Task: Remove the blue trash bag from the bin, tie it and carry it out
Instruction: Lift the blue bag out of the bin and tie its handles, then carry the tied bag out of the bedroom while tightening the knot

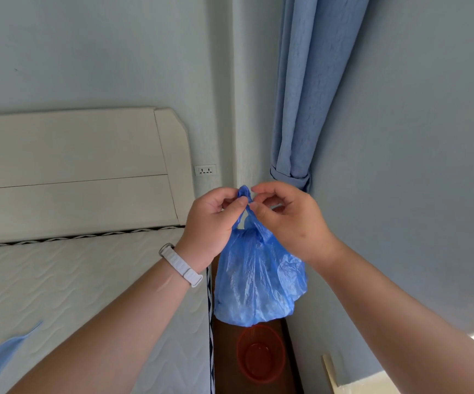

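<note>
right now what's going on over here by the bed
A person holds a blue trash bag up in the air with both hands. The left hand and right hand pinch its handles together at the top, apparently tying them. The bag is already out of the red bin, which stands on the floor below.

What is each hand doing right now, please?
Left hand: closed, pinching a handle of the blue trash bag.
Right hand: closed, pinching the bag's other handle.
</note>
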A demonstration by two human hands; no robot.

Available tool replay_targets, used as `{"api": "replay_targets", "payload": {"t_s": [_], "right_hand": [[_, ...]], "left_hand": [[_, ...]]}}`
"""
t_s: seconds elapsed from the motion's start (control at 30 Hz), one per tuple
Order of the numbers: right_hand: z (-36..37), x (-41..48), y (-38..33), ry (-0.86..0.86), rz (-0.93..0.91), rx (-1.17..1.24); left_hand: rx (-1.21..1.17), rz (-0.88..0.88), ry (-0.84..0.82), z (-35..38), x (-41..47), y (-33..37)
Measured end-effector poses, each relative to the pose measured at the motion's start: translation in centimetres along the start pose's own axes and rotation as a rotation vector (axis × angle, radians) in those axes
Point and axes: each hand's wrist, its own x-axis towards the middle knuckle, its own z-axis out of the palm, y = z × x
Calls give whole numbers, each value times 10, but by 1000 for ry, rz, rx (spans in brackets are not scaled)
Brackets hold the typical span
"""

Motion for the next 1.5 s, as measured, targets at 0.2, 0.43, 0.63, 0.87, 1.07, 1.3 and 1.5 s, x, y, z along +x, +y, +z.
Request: {"api": "replay_targets", "payload": {"t_s": [0.2,0.43,0.63,0.87,1.07,1.3,1.5], "right_hand": [[-15,-42,40,62,-89,-341],[-2,-66,59,-52,40,-345],[8,-68,63,-89,85,-349],[19,-78,64,-171,-6,-244],[25,-90,59,-282,-99,-58],[41,-111,55,-458,-219,15],[62,-138,33,-550,-396,68]], "left_hand": [[-56,-39,-86,7,7,-1],[-90,-57,-84,19,1,-2],[-148,-109,-52,19,-7,3],[-121,-148,23,15,-37,13],[-21,-194,163,9,-76,24],[77,-253,363,-3,-128,49],[124,-257,576,-15,-187,71]]}}
